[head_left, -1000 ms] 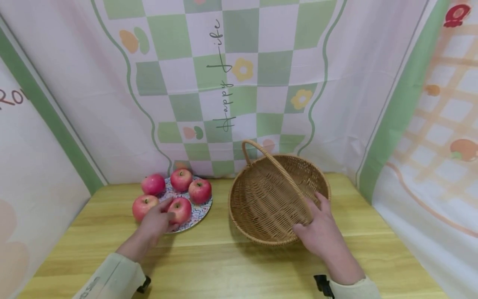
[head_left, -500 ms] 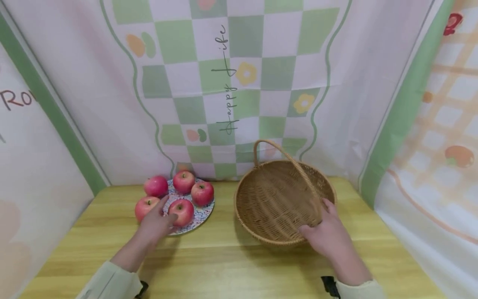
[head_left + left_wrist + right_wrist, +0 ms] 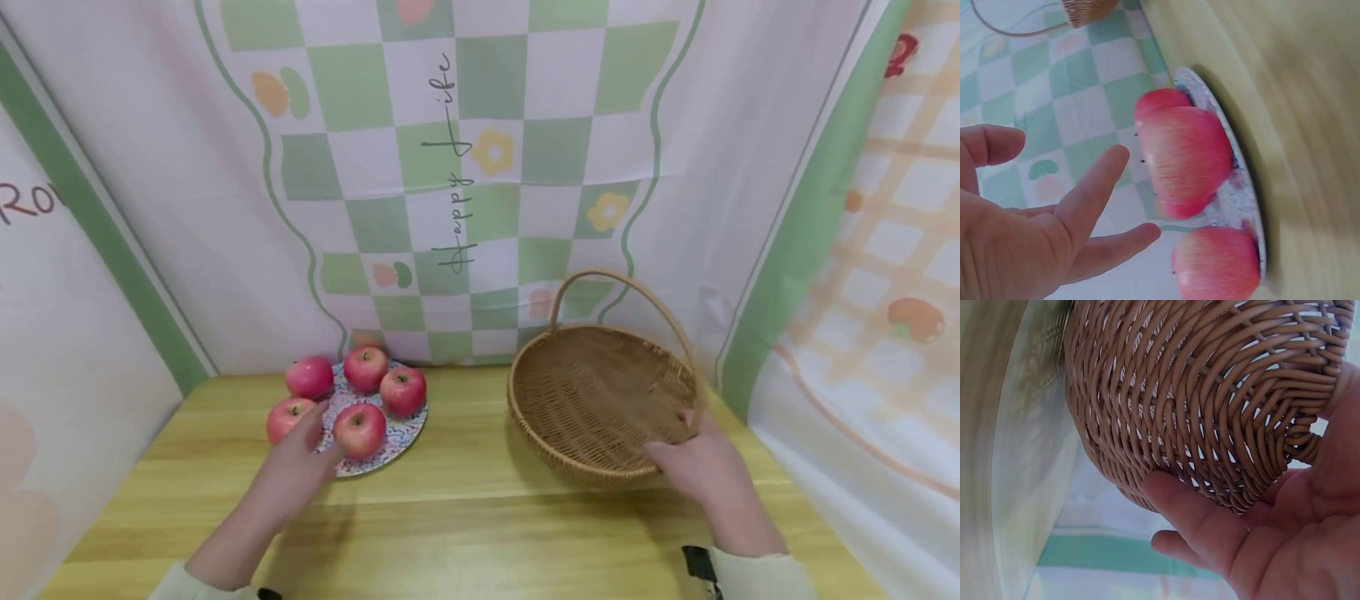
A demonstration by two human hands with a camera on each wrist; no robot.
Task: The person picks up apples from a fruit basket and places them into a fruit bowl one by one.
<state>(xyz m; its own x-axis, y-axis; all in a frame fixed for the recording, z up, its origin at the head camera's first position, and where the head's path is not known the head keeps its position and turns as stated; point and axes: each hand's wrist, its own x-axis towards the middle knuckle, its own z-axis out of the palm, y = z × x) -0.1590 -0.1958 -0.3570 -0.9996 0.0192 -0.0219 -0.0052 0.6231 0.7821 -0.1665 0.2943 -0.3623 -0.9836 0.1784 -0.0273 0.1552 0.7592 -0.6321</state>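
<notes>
Several red apples sit on and around a speckled plate [image 3: 402, 440] at the left of the table; the front apple [image 3: 360, 432] is nearest my left hand [image 3: 294, 467]. That hand has its fingers spread and holds nothing; the left wrist view shows a gap between its fingertips and the apples [image 3: 1188, 156]. On the right, my right hand [image 3: 712, 467] grips the wicker basket [image 3: 592, 396] at its right side, by the foot of the handle. Its thumb lies over the rim, while its fingers [image 3: 1188, 509] support the woven outside. Nothing lies in the basket.
The wooden table [image 3: 442, 533] ends at the back against a hanging checkered cloth [image 3: 487, 200]. Cloth panels also rise at the left and right sides. The basket's arched handle [image 3: 626, 283] stands above its rim.
The basket has shifted to the right with my right hand, and its handle shows more as an arch. My left hand has drawn back from the front apple, which stays on the plate.
</notes>
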